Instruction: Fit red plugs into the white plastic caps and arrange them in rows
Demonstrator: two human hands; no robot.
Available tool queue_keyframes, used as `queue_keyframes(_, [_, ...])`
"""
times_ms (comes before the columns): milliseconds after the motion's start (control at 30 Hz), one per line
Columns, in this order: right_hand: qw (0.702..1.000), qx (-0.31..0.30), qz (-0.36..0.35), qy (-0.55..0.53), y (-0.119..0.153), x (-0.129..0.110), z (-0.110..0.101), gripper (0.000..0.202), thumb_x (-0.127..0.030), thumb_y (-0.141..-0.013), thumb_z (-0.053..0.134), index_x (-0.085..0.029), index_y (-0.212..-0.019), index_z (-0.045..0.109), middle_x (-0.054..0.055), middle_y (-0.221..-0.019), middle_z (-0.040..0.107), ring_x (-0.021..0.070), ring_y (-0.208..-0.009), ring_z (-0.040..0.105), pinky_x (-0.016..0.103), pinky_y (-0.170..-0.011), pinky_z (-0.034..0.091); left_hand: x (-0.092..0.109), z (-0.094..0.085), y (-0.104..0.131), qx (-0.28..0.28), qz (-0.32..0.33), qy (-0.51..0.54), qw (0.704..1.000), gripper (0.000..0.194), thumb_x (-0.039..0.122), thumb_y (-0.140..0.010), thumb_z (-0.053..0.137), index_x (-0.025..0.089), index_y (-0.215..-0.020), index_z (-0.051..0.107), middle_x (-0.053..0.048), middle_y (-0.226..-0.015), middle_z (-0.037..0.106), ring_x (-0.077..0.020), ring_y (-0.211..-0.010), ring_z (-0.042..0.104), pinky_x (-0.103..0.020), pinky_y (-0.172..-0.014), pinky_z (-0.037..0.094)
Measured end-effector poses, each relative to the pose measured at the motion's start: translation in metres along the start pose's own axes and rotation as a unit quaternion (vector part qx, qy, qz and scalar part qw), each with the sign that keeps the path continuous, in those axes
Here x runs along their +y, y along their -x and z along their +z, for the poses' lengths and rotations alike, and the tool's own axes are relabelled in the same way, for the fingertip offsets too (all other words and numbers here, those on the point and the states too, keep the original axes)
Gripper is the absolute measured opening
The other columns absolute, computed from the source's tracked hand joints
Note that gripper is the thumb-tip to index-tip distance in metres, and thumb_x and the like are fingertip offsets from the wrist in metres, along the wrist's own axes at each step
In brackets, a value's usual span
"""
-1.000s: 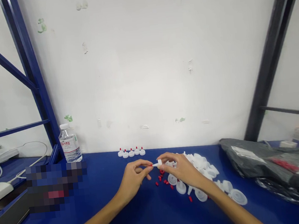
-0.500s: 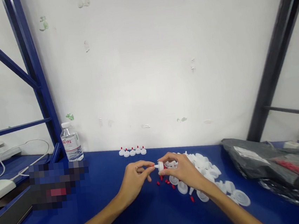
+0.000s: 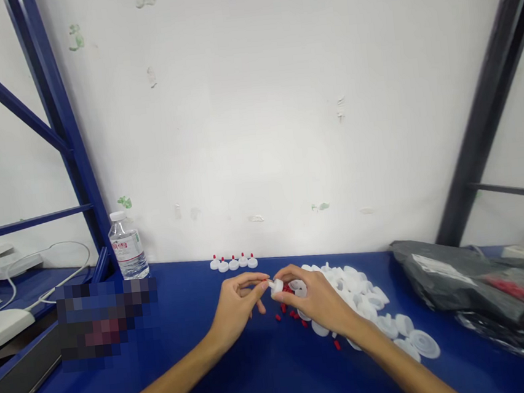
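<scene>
Between the fingertips of my right hand [image 3: 315, 293] is a white nozzle cap [image 3: 277, 286], its narrow tip pointing left. My left hand [image 3: 239, 300] pinches a small red tip at the end of that nozzle; the fingers mostly hide it. Several small red tips [image 3: 337, 344] lie on the blue table [image 3: 186, 327] below and behind my right hand. A pile of white caps [image 3: 351, 283] spreads out to the right, partly behind my right hand and forearm. Near the wall, several white caps with red tips [image 3: 234, 263] stand upright in a group.
A water bottle [image 3: 128, 246] stands at the back left. Dark plastic bags [image 3: 474, 287] lie at the right. A black phone-like slab [image 3: 22, 374], a white cable [image 3: 72, 273] and a blurred patch are on the left. Blue and dark frame posts flank the white wall.
The held cap has tilted, its nozzle now angled up to the left, and my fingers have closed in around it. The view has shifted slightly.
</scene>
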State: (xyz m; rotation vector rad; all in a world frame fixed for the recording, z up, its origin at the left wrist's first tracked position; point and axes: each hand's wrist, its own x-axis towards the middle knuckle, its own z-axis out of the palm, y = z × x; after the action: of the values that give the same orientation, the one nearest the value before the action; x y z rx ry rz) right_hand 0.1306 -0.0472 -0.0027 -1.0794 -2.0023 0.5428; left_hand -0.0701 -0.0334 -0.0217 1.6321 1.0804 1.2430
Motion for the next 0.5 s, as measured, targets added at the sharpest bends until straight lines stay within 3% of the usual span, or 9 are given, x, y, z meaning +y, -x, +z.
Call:
queue_keyframes(133, [0.997,0.030,-0.002,0.069,0.000,0.005,-0.004,0.032,-0.047,-0.093,0.055,-0.030,-0.119,0.062,0.004,-0.112,0.072,0.0249,-0.108,0.064,0.040,-0.093,0.047,0.008,-0.025,-0.013,0.070,0.053,-0.129,0.988,0.039,0.048,-0.083,0.065,0.018,-0.104,0.076,-0.003,-0.062,0.070,-0.0166,-0.049,0.061,-0.025,-0.049,0.042])
queue_keyframes(200, [0.996,0.036,-0.006,0.081,0.001,0.008,-0.005,0.030,-0.045,-0.096,0.050,-0.030,-0.120,0.060,0.004,-0.112,0.071,0.0240,-0.108,0.064,0.039,-0.091,0.047,0.007,-0.045,-0.023,0.103,0.078,-0.254,0.959,0.034,0.045,-0.087,0.060,0.021,-0.105,0.077,-0.003,-0.066,0.072,-0.0189,-0.056,0.064,-0.028,-0.057,0.045])
queue_keyframes(267, [0.995,0.041,-0.019,0.093,0.001,0.008,-0.006,0.028,-0.041,-0.098,0.047,-0.030,-0.120,0.060,0.004,-0.112,0.070,0.0230,-0.107,0.064,0.038,-0.091,0.048,0.002,-0.068,-0.032,0.126,0.101,-0.377,0.912,0.032,0.040,-0.090,0.054,0.024,-0.106,0.077,-0.004,-0.085,0.077,-0.0213,-0.069,0.068,-0.030,-0.068,0.048])
queue_keyframes(367, [0.990,0.048,-0.045,0.126,0.003,0.007,-0.007,0.027,-0.034,-0.099,0.046,-0.031,-0.122,0.059,0.004,-0.113,0.069,0.0224,-0.105,0.063,0.039,-0.093,0.048,-0.013,-0.096,-0.044,0.107,0.093,-0.492,0.859,0.033,0.034,-0.093,0.049,0.026,-0.110,0.075,-0.005,-0.110,0.075,-0.0263,-0.092,0.069,-0.032,-0.081,0.048])
queue_keyframes(500, [0.983,0.049,-0.067,0.163,0.003,0.004,-0.008,0.028,-0.028,-0.098,0.045,-0.032,-0.123,0.058,0.004,-0.116,0.067,0.0232,-0.105,0.063,0.041,-0.094,0.048,-0.034,-0.115,-0.052,0.083,0.031,-0.520,0.849,0.033,0.030,-0.091,0.049,0.025,-0.110,0.075,-0.007,-0.115,0.074,-0.0309,-0.109,0.065,-0.035,-0.088,0.047])
